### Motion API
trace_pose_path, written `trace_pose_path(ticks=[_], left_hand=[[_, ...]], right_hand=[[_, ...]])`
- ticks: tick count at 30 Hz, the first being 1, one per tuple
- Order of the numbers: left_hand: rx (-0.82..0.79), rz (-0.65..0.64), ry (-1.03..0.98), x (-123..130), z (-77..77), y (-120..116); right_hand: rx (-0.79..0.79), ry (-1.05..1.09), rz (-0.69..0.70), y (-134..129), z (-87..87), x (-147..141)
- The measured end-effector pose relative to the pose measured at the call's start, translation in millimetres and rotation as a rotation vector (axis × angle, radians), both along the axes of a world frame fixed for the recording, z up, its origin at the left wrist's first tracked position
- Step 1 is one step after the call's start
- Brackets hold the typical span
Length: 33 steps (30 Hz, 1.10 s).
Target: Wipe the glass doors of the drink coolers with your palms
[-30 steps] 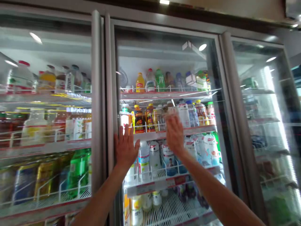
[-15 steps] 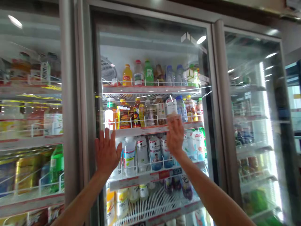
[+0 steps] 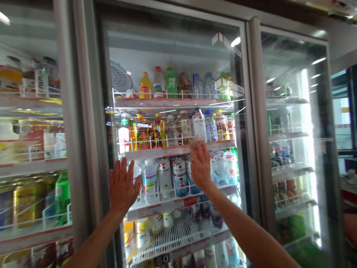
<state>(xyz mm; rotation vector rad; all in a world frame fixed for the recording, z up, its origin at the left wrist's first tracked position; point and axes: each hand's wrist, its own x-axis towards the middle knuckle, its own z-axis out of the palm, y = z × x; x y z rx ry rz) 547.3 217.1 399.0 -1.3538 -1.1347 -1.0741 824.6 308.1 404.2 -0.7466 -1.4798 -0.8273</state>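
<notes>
Across the middle of the frame stands a glass fridge door (image 3: 173,41), with bottles (image 3: 180,178) behind it. Left of centre, the left hand (image 3: 124,186) is raised before it, fingers spread wide; right of centre, the right hand (image 3: 201,165) has its fingers narrowly together, tips blurred; whether they hold anything, I cannot tell.

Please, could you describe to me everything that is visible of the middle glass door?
The middle glass door is a tall, clear pane in a grey, metal-looking frame, upright and apparently shut, between two other glass doors. Light reflections show on it, and bottles on lit shelves show through it. The left hand, fingers spread, is at its left side; the right hand is raised near its middle, fingertips blurred. Both seem to rest against the glass, but contact cannot be confirmed.
</notes>
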Motion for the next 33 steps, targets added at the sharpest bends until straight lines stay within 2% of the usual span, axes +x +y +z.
trace_pose_path(ticks=[2, 4, 5, 7, 9, 10, 12, 14, 16, 18, 19, 21, 23, 24, 26, 29, 31, 33], left_hand=[[-0.015, 0.004, -0.015, -1, -6.9, -1], [-0.039, 0.014, -0.028, -1, -16.8, -3], [-0.048, 0.023, -0.034, -1, -22.0, -3], [-0.054, 0.043, -0.036, -1, -30.5, -3], [-0.049, 0.058, -0.030, -2, -34.8, -3], [-0.048, 0.062, -0.026, -2, -35.5, -3], [-0.055, 0.065, -0.012, -5, -35.7, -5], [-0.079, 0.060, 0.023, -10, -36.8, -8], [-0.108, 0.053, 0.072, -16, -40.8, -13], [-0.131, 0.053, 0.097, -19, -47.1, -17], [-0.135, 0.057, 0.095, -19, -50.3, -18], [-0.131, 0.061, 0.074, -18, -55.2, -18], [-0.126, 0.060, 0.053, -15, -57.1, -17], [-0.126, 0.057, 0.047, -14, -57.1, -17], [-0.135, 0.053, 0.043, -14, -56.0, -16], [-0.143, 0.043, 0.056, -17, -54.4, -18], [-0.154, 0.037, 0.067, -19, -54.9, -20], [-0.167, 0.035, 0.073, -20, -57.0, -21]], right_hand=[[0.016, -0.308, 0.050, -17, -15.4, -25], [0.035, -0.359, 0.062, -17, -19.1, -18], [0.038, -0.263, 0.052, -12, -15.4, -8], [0.024, 0.064, 0.026, 1, -0.9, 9], [-0.010, 0.285, 0.026, 7, 11.6, 2], [-0.032, 0.290, 0.041, 3, 13.2, -12], [-0.063, 0.108, 0.090, -16, 4.4, -55], [-0.015, -0.189, 0.137, -39, -15.1, -95], [0.068, -0.406, 0.153, -51, -32.9, -109], [0.111, -0.411, 0.126, -46, -38.1, -91], [0.106, -0.323, 0.099, -38, -34.8, -75], [0.078, -0.012, 0.037, -19, -20.7, -44], [0.034, 0.243, 0.004, -8, -8.0, -35], [0.012, 0.279, 0.006, -10, -6.3, -41], [-0.002, 0.141, 0.052, -25, -15.1, -69], [0.070, -0.330, 0.142, -51, -46.8, -103], [0.081, -0.456, 0.126, -51, -62.8, -90], [0.034, -0.287, 0.044, -33, -63.9, -47]])
